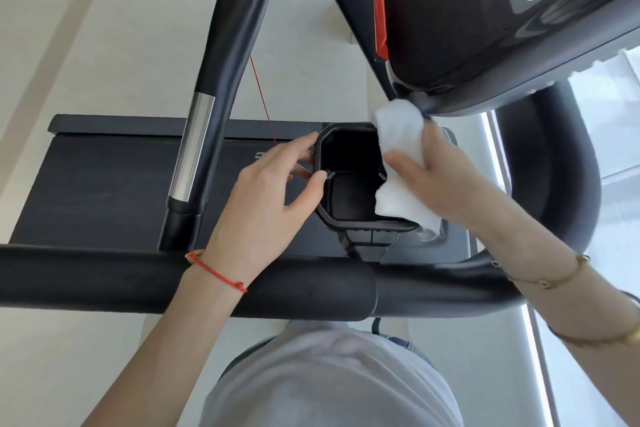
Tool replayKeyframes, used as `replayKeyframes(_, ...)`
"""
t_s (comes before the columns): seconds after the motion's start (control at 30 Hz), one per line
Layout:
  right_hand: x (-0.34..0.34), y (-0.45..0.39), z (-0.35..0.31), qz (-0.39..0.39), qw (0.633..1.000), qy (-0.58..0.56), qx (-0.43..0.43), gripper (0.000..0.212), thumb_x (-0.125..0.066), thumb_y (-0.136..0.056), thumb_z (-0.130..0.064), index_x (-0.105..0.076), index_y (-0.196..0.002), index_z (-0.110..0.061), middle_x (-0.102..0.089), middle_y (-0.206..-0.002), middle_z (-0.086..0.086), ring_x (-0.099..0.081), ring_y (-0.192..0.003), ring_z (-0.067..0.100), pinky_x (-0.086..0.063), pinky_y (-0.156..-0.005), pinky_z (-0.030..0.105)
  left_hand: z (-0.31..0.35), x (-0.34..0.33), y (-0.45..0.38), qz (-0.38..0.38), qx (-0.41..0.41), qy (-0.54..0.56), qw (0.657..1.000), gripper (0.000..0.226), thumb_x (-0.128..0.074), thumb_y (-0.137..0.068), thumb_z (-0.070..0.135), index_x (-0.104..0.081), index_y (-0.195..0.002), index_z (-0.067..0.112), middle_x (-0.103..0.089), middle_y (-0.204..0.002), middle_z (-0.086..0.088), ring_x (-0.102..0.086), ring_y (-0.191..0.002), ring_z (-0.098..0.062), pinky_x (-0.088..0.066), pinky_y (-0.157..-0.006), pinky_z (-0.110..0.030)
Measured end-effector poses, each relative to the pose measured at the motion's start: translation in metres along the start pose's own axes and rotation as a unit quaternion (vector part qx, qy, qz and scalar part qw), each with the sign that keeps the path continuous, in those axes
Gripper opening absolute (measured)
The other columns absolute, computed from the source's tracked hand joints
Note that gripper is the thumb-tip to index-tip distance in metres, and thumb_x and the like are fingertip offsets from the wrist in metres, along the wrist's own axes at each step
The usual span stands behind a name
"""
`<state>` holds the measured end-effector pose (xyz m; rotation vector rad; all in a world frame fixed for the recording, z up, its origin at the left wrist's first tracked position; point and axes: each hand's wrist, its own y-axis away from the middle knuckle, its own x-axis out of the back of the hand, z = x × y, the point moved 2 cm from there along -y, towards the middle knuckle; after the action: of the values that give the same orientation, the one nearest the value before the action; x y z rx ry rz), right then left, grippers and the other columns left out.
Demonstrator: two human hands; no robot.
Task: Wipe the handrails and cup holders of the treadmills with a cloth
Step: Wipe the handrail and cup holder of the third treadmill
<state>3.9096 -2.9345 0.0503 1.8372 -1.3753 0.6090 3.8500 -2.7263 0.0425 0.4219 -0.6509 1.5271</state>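
Mid-job imo. Black cup holder (349,177) sits center frame, just above the front handrail (194,282) that runs across the lower middle. Left hand (263,204) steadies its left rim, fingers curled on the edge w/ thumb at the inner lip. Right hand (440,180) has its fingers clamped on the white cloth (398,163), pressed to the holder's right wall, so this holder is being wiped rn. Can't tell if the rails are done, no visible wet marks. The side handrail (221,80) upper left isn't being touched. Prob left: the rest of this holder, maybe the rails, plus other treadmills.
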Motion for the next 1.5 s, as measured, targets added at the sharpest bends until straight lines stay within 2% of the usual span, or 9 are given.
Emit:
replayKeyframes(0.13, -0.002, 0.021, 0.006, 0.021, 0.999, -0.010, 0.024, 0.037, -0.045, -0.100, -0.034, -0.033, -0.127, -0.011, -0.046, -0.082, -0.003, -0.045, -0.065, 0.004, -0.028, -0.051, 0.018, 0.001, 0.001, 0.001, -0.001, -0.002, -0.003, 1.000, 0.049, -0.057, -0.092, 0.030, -0.052, -0.140, 0.024, -0.063, -0.114, 0.013, -0.063, -0.099, 0.003, -0.050, -0.098, -0.022)
replayKeyframes(0.27, 0.000, 0.055, 0.012, 0.048, 0.996, -0.065, 0.031, 0.020, -0.044, -0.100, -0.034, -0.038, -0.111, -0.018, -0.047, -0.070, -0.014, -0.052, -0.057, -0.008, -0.038, -0.053, 0.007, 0.002, 0.001, 0.000, -0.001, 0.001, -0.005, 1.000, 0.047, -0.058, -0.093, 0.027, -0.052, -0.140, 0.023, -0.064, -0.114, 0.011, -0.063, -0.098, 0.001, -0.051, -0.098, -0.024)
replayKeyframes(0.37, 0.000, 0.076, 0.013, 0.049, 0.996, -0.046, 0.059, 0.046, -0.041, -0.099, -0.036, -0.034, -0.142, -0.021, -0.061, -0.106, -0.008, -0.053, -0.076, -0.007, -0.038, -0.067, 0.001, 0.002, 0.000, 0.000, -0.001, -0.001, 0.000, 1.000, 0.046, -0.059, -0.094, 0.024, -0.052, -0.139, 0.023, -0.063, -0.112, 0.012, -0.063, -0.098, 0.000, -0.050, -0.097, -0.021)
replayKeyframes(0.47, 0.004, 0.086, 0.006, 0.032, 0.988, 0.006, 0.153, 0.054, -0.036, -0.102, -0.039, -0.021, -0.152, -0.028, -0.030, -0.156, -0.008, -0.036, -0.127, -0.006, -0.026, -0.098, -0.002, 0.001, -0.001, 0.000, 0.001, -0.005, 0.005, 1.000, 0.047, -0.060, -0.093, 0.023, -0.053, -0.139, 0.022, -0.063, -0.111, 0.013, -0.064, -0.097, 0.000, -0.049, -0.095, -0.018)
replayKeyframes(0.6, 0.005, 0.081, -0.010, -0.098, 0.927, 0.143, 0.334, 0.053, -0.032, -0.101, -0.043, -0.039, -0.146, -0.017, -0.039, -0.151, -0.004, -0.032, -0.141, 0.008, -0.024, -0.116, 0.020, 0.000, -0.001, 0.000, 0.007, -0.017, 0.003, 1.000, 0.047, -0.060, -0.092, 0.021, -0.054, -0.138, 0.019, -0.057, -0.108, 0.025, -0.062, -0.096, 0.003, -0.049, -0.094, -0.017)
replayKeyframes(0.83, -0.016, 0.054, -0.037, -0.161, 0.905, 0.237, 0.314, 0.061, -0.011, -0.094, -0.053, -0.045, -0.129, -0.017, -0.059, -0.116, -0.006, -0.058, -0.102, 0.016, -0.039, -0.088, 0.024, 0.000, -0.001, 0.000, 0.010, -0.011, -0.001, 1.000, 0.047, -0.060, -0.091, 0.024, -0.054, -0.138, 0.021, -0.063, -0.110, 0.013, -0.063, -0.096, 0.001, -0.050, -0.093, -0.018)
replayKeyframes(1.07, 0.003, 0.071, -0.020, -0.138, 0.877, 0.336, 0.315, 0.056, -0.010, -0.098, -0.050, -0.053, -0.116, -0.019, -0.062, -0.103, -0.007, -0.061, -0.091, 0.014, -0.039, -0.082, 0.023, 0.000, -0.001, 0.000, 0.006, -0.006, 0.004, 1.000, 0.046, -0.063, -0.092, 0.018, -0.055, -0.137, 0.018, -0.063, -0.110, 0.011, -0.063, -0.096, 0.000, -0.047, -0.093, -0.011)
replayKeyframes(1.27, -0.021, 0.039, -0.042, -0.173, 0.893, 0.303, 0.286, 0.048, -0.008, -0.090, -0.060, -0.036, -0.086, -0.022, -0.043, -0.071, -0.012, -0.047, -0.065, 0.015, -0.030, -0.070, 0.031, 0.000, -0.001, 0.000, 0.006, 0.001, 0.011, 1.000, 0.046, -0.062, -0.091, 0.021, -0.055, -0.137, 0.022, -0.062, -0.109, 0.014, -0.063, -0.098, 0.002, -0.046, -0.093, -0.009)
replayKeyframes(1.5, -0.011, 0.062, -0.025, -0.103, 0.889, 0.310, 0.320, 0.044, -0.012, -0.096, -0.055, -0.040, -0.096, -0.020, -0.053, -0.082, -0.008, -0.053, -0.071, 0.018, -0.022, -0.063, 0.025, 0.001, -0.001, 0.000, 0.003, -0.005, 0.007, 1.000, 0.045, -0.063, -0.093, 0.018, -0.055, -0.137, 0.020, -0.063, -0.109, 0.012, -0.064, -0.096, 0.000, -0.046, -0.092, -0.008)
